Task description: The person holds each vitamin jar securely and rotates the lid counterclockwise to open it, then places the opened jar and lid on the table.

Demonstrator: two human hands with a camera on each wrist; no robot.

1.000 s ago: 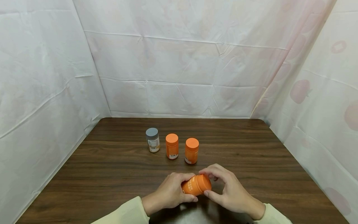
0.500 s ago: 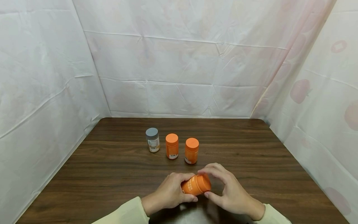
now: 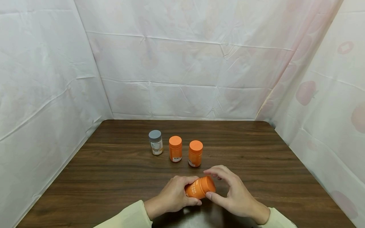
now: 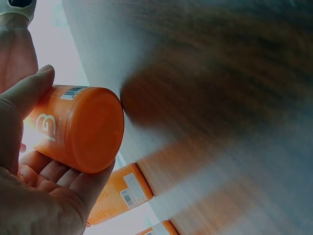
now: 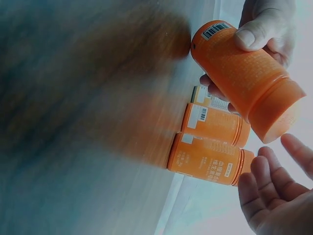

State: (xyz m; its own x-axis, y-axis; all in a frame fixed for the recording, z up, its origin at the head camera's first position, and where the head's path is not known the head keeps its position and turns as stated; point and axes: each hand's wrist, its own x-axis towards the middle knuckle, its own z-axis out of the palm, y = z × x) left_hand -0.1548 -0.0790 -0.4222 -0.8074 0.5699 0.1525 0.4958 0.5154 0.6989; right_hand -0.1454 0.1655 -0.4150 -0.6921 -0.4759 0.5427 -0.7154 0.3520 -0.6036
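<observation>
My left hand [image 3: 176, 193] grips an orange pill bottle [image 3: 196, 188] round its body, thumb on one side and fingers on the other. The bottle leans, its ribbed orange cap [image 3: 207, 184] pointing up and to the right. In the left wrist view the orange base [image 4: 95, 129] faces the camera, its lower rim right at the tabletop. Beside the cap is my right hand [image 3: 238, 198], fingers loosely bent and spread off it, the thumb tip at the cap's near edge. From the right wrist the cap [image 5: 278, 110] shows seated on the bottle, with the right fingers [image 5: 264, 176] apart from it.
Behind the hands, two more orange bottles [image 3: 175, 149] and a grey-capped bottle [image 3: 155, 142] stand upright in a loose row on the dark wooden table [image 3: 114, 177]. Pale curtains [image 3: 182, 63] enclose the table at the back and both sides.
The right hand's fingers have lifted a little away from the cap, and its thumb has shifted slightly left along the near edge. The left hand and the standing bottles have stayed put.
</observation>
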